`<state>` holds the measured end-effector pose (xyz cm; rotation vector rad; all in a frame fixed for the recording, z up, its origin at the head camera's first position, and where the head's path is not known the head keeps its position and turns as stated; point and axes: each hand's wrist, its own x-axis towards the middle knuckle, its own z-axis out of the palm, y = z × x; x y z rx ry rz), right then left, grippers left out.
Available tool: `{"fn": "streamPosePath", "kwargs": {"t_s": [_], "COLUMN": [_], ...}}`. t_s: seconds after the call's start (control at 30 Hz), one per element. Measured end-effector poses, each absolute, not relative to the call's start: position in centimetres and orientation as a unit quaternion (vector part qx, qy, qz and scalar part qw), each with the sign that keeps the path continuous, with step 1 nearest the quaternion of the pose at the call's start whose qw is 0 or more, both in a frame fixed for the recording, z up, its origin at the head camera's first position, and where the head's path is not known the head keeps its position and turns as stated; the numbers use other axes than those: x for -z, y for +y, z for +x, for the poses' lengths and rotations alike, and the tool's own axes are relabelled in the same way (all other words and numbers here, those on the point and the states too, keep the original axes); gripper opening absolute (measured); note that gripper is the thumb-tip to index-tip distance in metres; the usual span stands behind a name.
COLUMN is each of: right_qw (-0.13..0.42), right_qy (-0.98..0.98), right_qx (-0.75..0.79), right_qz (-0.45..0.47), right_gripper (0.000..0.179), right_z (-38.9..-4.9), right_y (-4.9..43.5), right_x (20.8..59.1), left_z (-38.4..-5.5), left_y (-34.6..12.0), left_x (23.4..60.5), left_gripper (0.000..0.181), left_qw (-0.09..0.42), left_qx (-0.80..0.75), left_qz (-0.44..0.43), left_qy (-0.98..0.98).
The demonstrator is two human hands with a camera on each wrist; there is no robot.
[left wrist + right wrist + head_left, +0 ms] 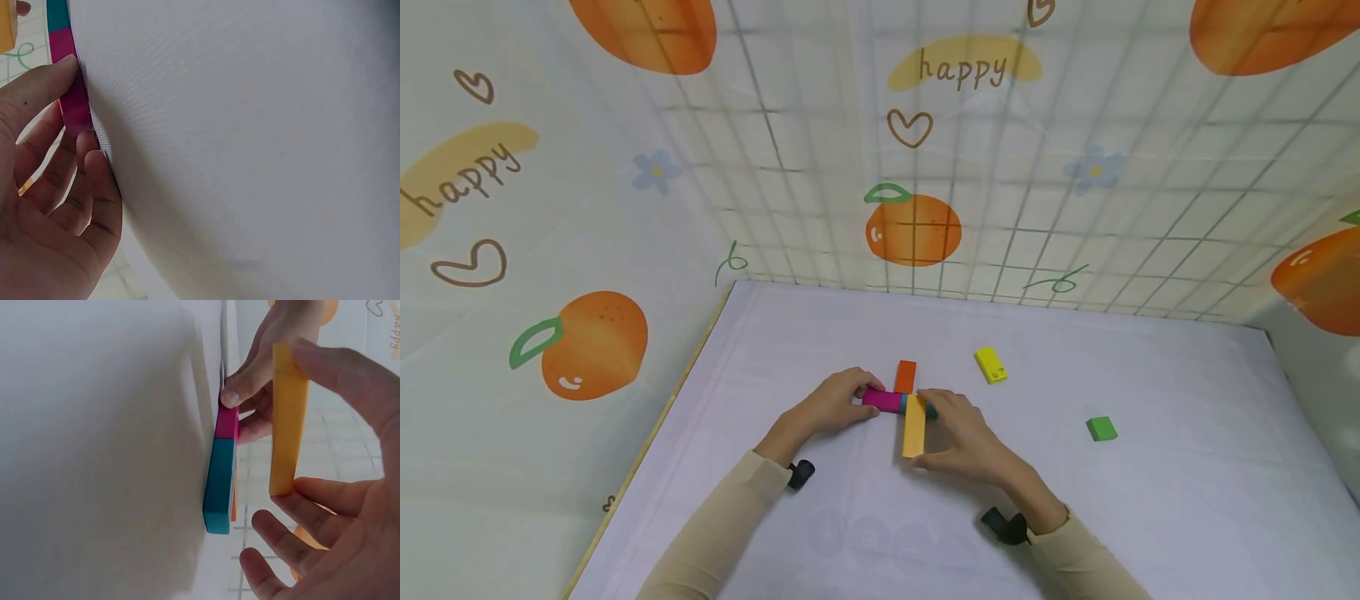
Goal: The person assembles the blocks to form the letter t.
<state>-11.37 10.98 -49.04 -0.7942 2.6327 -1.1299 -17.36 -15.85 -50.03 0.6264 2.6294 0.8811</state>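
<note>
My left hand (838, 402) pinches a magenta block (882, 401) between thumb and fingers, and the block lies on the table. End to end with it, on its right, lies a teal block (218, 481). In the right wrist view my right hand (340, 512) holds a long yellow-orange block (289, 422) by its two ends, thumb at one and fingers at the other. This block is raised above the teal one and partly covers it in the head view. Just behind the row lies an orange-red block (906, 377).
A bright yellow block (991, 365) with a mark on one end lies farther back to the right. A small green block (1102, 428) sits at the right on the white table cover (1187, 517). Printed curtains (820, 167) stand behind and at the sides.
</note>
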Motion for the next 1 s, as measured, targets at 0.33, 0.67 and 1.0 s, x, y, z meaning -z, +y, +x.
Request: {"fn": "streamPosePath", "kwargs": {"t_s": [0.33,0.67,1.0], "right_qw": [0.073,0.079,0.069], "right_qy": [0.878,0.882,0.889], "right_qx": [0.38,0.37,0.358], "right_qz": [-0.28,-0.281,-0.278], "right_gripper": [0.093,0.092,0.094], "right_z": [-11.1,-10.8,-10.7], "right_y": [10.2,9.2,8.8], "right_x": [49.0,49.3,49.8], "left_z": [-17.5,-17.5,-17.5], "left_y": [-16.0,-16.0,-16.0], "left_x": [50.4,50.3,50.2], "left_gripper": [0.033,0.031,0.032], "left_qw": [0.152,0.141,0.145], "left_qx": [-0.306,-0.31,-0.304], "left_qz": [0.214,0.224,0.227], "left_qy": [0.915,0.913,0.914]}}
